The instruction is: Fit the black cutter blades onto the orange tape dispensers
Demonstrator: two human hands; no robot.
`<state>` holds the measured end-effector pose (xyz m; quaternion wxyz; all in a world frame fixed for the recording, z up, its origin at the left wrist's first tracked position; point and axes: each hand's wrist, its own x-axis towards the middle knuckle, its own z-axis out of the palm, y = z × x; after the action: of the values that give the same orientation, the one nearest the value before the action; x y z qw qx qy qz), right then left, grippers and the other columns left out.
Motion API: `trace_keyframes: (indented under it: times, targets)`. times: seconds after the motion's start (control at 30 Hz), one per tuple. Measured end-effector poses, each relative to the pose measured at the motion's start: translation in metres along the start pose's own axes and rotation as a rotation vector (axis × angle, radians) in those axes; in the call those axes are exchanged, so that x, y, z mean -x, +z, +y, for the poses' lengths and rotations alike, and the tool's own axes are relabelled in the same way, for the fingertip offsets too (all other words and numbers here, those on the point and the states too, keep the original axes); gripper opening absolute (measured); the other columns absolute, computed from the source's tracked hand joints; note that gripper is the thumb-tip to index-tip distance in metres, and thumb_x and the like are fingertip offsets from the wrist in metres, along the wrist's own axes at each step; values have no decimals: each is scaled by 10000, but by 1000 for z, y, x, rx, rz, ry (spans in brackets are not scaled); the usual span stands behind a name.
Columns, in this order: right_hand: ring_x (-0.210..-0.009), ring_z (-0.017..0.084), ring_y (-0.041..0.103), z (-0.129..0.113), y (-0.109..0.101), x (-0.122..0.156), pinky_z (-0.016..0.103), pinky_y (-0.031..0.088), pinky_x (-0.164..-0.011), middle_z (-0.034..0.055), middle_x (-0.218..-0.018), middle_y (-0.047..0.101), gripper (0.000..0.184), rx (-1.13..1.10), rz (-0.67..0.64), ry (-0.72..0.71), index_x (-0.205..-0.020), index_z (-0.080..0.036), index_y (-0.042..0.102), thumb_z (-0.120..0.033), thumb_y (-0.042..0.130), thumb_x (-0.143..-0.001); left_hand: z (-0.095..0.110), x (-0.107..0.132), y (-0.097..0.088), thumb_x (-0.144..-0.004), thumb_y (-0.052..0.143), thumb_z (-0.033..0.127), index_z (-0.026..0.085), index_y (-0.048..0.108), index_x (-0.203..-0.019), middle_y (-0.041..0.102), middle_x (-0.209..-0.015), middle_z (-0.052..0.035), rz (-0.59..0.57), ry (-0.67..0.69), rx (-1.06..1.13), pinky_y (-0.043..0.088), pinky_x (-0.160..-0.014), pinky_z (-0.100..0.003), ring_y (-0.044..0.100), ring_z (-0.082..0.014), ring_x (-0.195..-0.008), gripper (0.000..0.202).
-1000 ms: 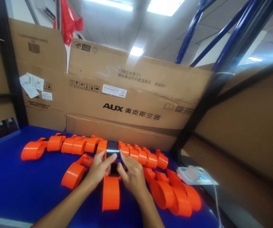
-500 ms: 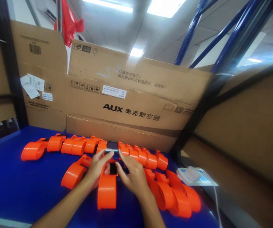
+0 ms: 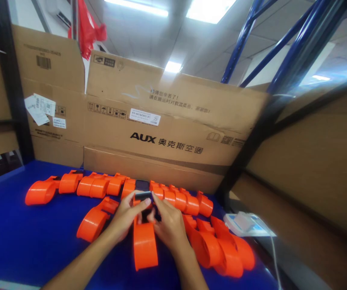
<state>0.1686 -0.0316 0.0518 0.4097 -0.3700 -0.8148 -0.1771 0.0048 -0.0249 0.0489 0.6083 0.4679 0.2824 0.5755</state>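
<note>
In front of me, an orange plastic piece with a wide looped band (image 3: 145, 247) hangs with its loop toward me. My left hand (image 3: 129, 213) is closed on its upper end from the left, thumb laid across the top. My right hand (image 3: 170, 219) grips the same end from the right, with bent fingers. Between both hands is a small dark rectangular part (image 3: 143, 196) with a pale edge; fingers cover most of where it meets the orange piece. Just behind stands a dark square-faced device (image 3: 142, 185), apart from my fingers.
Similar orange looped pieces (image 3: 98, 187) form a row along the back of the blue table (image 3: 55, 237). One more (image 3: 92, 223) lies left of my hands, several (image 3: 229, 253) on the right. A white power strip (image 3: 248, 225) with cable sits at right. Cardboard (image 3: 173, 108) walls the back.
The orange loop has swung slightly to the right. My left thumb has shifted right and down across the dark part, and my right fingers have curled in closer beneath it.
</note>
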Motion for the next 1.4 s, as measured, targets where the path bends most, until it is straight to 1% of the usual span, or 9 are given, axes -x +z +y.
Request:
trace_keyframes:
  times: [0.23, 0.67, 0.8, 0.87, 0.93, 1.0, 1.17, 1.27, 1.4]
  targets:
    - [-649, 199, 637, -3, 1, 1, 310, 548, -600, 76, -786, 701, 559, 24, 31, -33, -1433, -117, 475, -75, 491, -875, -2, -1, -2, -737, 812, 440, 164, 668, -951, 571, -560, 54, 8, 3, -24, 281, -393, -189, 391, -47, -380, 377]
    - [-665, 205, 649, -2, 2, 2, 319, 567, -620, 77, -777, 700, 525, 20, 32, -34, -1398, -121, 526, -87, 514, -874, -2, -1, -6, -735, 812, 457, 159, 678, -991, 493, -452, 80, -14, -41, -32, 259, -390, -199, 368, -57, -354, 416]
    - [-770, 223, 683, 0, -1, 2, 340, 591, -686, 105, -879, 721, 534, -41, 10, -14, -1420, -137, 512, -107, 522, -887, -1, -2, -8, -711, 830, 446, 169, 672, -972, 479, -455, 88, 7, -37, -24, 267, -387, -189, 357, -51, -355, 412]
    - [-813, 227, 690, 1, -4, 1, 348, 597, -713, 110, -932, 729, 558, -97, -13, -17, -1451, -156, 483, -130, 538, -897, -1, -3, -8, -683, 846, 447, 174, 673, -966, 505, -490, 83, 23, -26, -17, 278, -386, -184, 360, -45, -361, 430]
    - [-820, 230, 692, 2, -7, -1, 355, 598, -719, 107, -951, 735, 564, -145, -25, -11, -1466, -173, 471, -170, 570, -911, 0, -3, -8, -673, 847, 460, 177, 671, -955, 539, -530, 74, 25, -19, -11, 285, -381, -181, 370, -41, -362, 436]
    - [-805, 226, 692, 2, -8, -1, 353, 597, -711, 101, -955, 740, 529, -183, -12, 17, -1444, -189, 501, -213, 598, -924, -1, -3, -8, -695, 821, 491, 178, 669, -935, 549, -546, 69, 30, -6, -25, 280, -368, -182, 375, -40, -347, 423]
    - [-654, 194, 654, -3, -7, 0, 317, 576, -611, 60, -784, 706, 369, -221, 46, 133, -1285, -186, 642, -271, 622, -927, -3, -4, -8, -786, 706, 574, 178, 670, -895, 599, -617, 35, 49, 53, -118, 264, -343, -197, 404, -44, -321, 412]
    - [-600, 181, 633, -5, -5, 2, 289, 545, -549, 39, -697, 668, 320, -235, 59, 161, -1217, -168, 678, -271, 613, -922, -3, -3, -8, -816, 680, 566, 178, 664, -876, 608, -620, 24, 32, 73, -169, 275, -353, -203, 406, -52, -328, 394]
    - [-520, 153, 584, -6, -3, 3, 257, 495, -488, 8, -625, 631, 275, -259, 55, 176, -1158, -167, 695, -251, 595, -916, -1, 1, -8, -854, 647, 550, 182, 662, -922, 613, -616, 17, 10, 94, -224, 264, -359, -210, 397, -62, -330, 375]
